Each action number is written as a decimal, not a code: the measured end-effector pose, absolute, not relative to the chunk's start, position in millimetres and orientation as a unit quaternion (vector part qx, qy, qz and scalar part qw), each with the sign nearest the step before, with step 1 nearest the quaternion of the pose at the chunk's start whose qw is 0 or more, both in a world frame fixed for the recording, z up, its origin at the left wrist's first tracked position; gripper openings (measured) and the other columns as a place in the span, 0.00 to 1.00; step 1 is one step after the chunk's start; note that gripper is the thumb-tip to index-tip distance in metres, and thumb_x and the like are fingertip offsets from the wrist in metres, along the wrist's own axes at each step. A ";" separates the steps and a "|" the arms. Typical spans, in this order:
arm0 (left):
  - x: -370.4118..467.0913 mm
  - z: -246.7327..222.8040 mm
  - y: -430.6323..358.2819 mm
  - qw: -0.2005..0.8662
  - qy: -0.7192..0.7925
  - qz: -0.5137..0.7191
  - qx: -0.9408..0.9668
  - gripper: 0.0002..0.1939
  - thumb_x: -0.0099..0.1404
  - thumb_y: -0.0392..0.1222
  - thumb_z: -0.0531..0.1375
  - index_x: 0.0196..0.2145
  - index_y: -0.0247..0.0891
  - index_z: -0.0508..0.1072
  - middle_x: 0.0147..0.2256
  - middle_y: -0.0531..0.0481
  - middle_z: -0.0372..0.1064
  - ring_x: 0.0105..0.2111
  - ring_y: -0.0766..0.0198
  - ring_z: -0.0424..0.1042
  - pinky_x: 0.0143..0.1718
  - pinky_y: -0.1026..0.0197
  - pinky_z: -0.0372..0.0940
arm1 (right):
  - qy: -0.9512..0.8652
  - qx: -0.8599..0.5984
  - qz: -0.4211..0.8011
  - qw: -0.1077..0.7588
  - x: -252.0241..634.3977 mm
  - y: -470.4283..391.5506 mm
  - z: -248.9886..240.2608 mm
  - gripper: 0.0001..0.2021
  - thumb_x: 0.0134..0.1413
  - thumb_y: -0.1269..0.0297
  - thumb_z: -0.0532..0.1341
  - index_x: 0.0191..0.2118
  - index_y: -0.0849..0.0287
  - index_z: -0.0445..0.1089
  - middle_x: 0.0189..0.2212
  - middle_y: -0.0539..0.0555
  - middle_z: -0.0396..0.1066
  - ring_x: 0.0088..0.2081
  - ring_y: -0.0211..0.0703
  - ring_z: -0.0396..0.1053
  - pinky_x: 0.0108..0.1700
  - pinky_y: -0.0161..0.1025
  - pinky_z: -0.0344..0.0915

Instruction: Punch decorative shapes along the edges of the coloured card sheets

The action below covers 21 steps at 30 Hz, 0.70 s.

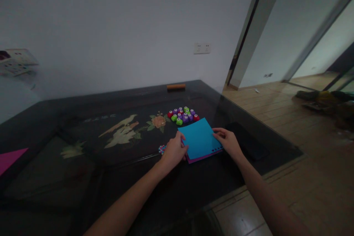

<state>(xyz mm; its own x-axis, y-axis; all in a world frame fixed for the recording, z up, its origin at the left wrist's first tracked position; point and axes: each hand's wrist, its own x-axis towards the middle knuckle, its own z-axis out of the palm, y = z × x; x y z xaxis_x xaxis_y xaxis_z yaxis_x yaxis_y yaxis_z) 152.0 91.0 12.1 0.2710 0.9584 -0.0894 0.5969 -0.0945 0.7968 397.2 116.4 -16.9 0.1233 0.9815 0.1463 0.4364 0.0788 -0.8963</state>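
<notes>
Forearms [129,197] reach in over the dark table [171,199], and it's two-handed work on the blue sheet [200,138]! Left hand [174,150] pinches one edge, right hand [228,142] the opposite one, fingers drawn narrow on both sides. Below peeks a purple-pink layer [197,159], mostly covered; any shift calls for even control of both edges. Bumpy little pieces [162,149] sit half-hidden beside the left hand, too small to name, and a pink sheet [11,158] runs out of view.
</notes>
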 end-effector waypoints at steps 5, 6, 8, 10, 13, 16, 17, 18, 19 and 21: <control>151.0 1.2 92.4 0.358 0.545 0.223 0.725 0.10 0.60 0.37 0.54 0.41 0.40 0.60 0.23 0.56 0.70 0.19 0.66 0.70 0.24 0.66 0.61 | -0.601 -0.624 0.268 0.420 394.0 115.6 -16.5 0.17 0.45 0.57 0.59 0.39 0.63 0.73 0.22 0.53 0.70 0.24 0.42 0.65 0.27 0.38 0.61; 150.8 -0.8 92.8 0.356 0.544 0.220 0.728 0.10 0.60 0.37 0.54 0.41 0.40 0.60 0.23 0.56 0.70 0.19 0.66 0.70 0.24 0.66 0.61 | -0.604 -0.629 0.261 0.415 393.7 115.6 -16.7 0.17 0.45 0.57 0.59 0.39 0.62 0.73 0.22 0.53 0.70 0.24 0.42 0.65 0.27 0.38 0.61; 150.6 -3.2 93.6 0.349 0.544 0.210 0.734 0.10 0.60 0.37 0.54 0.41 0.40 0.61 0.24 0.56 0.70 0.19 0.66 0.70 0.25 0.66 0.61 | -0.609 -0.636 0.248 0.404 392.9 115.8 -17.4 0.17 0.44 0.58 0.59 0.39 0.62 0.73 0.22 0.53 0.70 0.24 0.42 0.65 0.27 0.38 0.61; 150.8 -3.3 93.9 0.336 0.546 0.195 0.742 0.10 0.60 0.37 0.54 0.41 0.40 0.63 0.24 0.55 0.71 0.19 0.66 0.70 0.26 0.65 0.61 | -0.614 -0.638 0.239 0.398 392.2 116.1 -18.4 0.16 0.44 0.59 0.59 0.38 0.62 0.73 0.22 0.52 0.69 0.24 0.42 0.65 0.27 0.39 0.61; 152.0 -0.2 92.8 0.284 0.555 0.171 0.763 0.09 0.60 0.38 0.54 0.41 0.39 0.65 0.27 0.51 0.71 0.24 0.64 0.71 0.29 0.64 0.61 | -0.621 -0.639 0.224 0.395 391.2 116.3 -19.8 0.14 0.45 0.60 0.59 0.38 0.60 0.73 0.22 0.52 0.70 0.24 0.42 0.65 0.27 0.38 0.61; 153.6 5.2 90.3 0.241 0.564 0.138 0.778 0.10 0.60 0.39 0.55 0.41 0.39 0.67 0.31 0.47 0.71 0.30 0.61 0.71 0.32 0.63 0.61 | -0.628 -0.640 0.214 0.388 390.7 116.2 -20.6 0.13 0.45 0.61 0.59 0.38 0.59 0.73 0.22 0.52 0.70 0.25 0.42 0.66 0.28 0.38 0.62; 154.1 7.1 89.3 0.236 0.566 0.127 0.780 0.10 0.60 0.39 0.55 0.41 0.40 0.67 0.31 0.47 0.71 0.31 0.60 0.71 0.32 0.62 0.61 | -0.630 -0.640 0.212 0.385 390.7 116.2 -20.8 0.14 0.46 0.61 0.59 0.38 0.59 0.73 0.23 0.52 0.70 0.25 0.42 0.66 0.28 0.38 0.62; 154.4 8.9 88.3 0.233 0.569 0.117 0.780 0.11 0.60 0.39 0.55 0.42 0.40 0.67 0.32 0.47 0.71 0.32 0.60 0.71 0.33 0.62 0.61 | -0.633 -0.641 0.208 0.382 390.6 116.3 -21.1 0.14 0.46 0.61 0.59 0.39 0.59 0.73 0.23 0.52 0.70 0.26 0.42 0.66 0.28 0.38 0.62; 154.6 10.5 87.3 0.231 0.570 0.110 0.780 0.11 0.61 0.39 0.55 0.42 0.40 0.67 0.32 0.47 0.71 0.32 0.60 0.71 0.33 0.62 0.61 | -0.634 -0.643 0.205 0.377 390.6 116.5 -21.6 0.14 0.46 0.61 0.59 0.39 0.59 0.73 0.23 0.52 0.69 0.26 0.42 0.65 0.28 0.38 0.62; 154.5 12.7 85.6 0.228 0.569 0.102 0.783 0.11 0.61 0.40 0.54 0.42 0.41 0.67 0.32 0.47 0.71 0.32 0.59 0.71 0.33 0.62 0.61 | -0.637 -0.649 0.195 0.368 390.6 117.0 -22.7 0.14 0.46 0.60 0.59 0.39 0.58 0.73 0.23 0.52 0.69 0.25 0.42 0.65 0.28 0.38 0.62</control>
<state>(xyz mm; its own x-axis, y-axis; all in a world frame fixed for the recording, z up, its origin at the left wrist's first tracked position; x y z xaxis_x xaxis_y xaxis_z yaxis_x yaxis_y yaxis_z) 154.5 85.6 12.7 0.3308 0.9384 -0.0996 0.8452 -0.2477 0.4735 390.6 117.0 -22.7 0.1124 0.9701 0.2152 0.6834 0.0817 -0.7254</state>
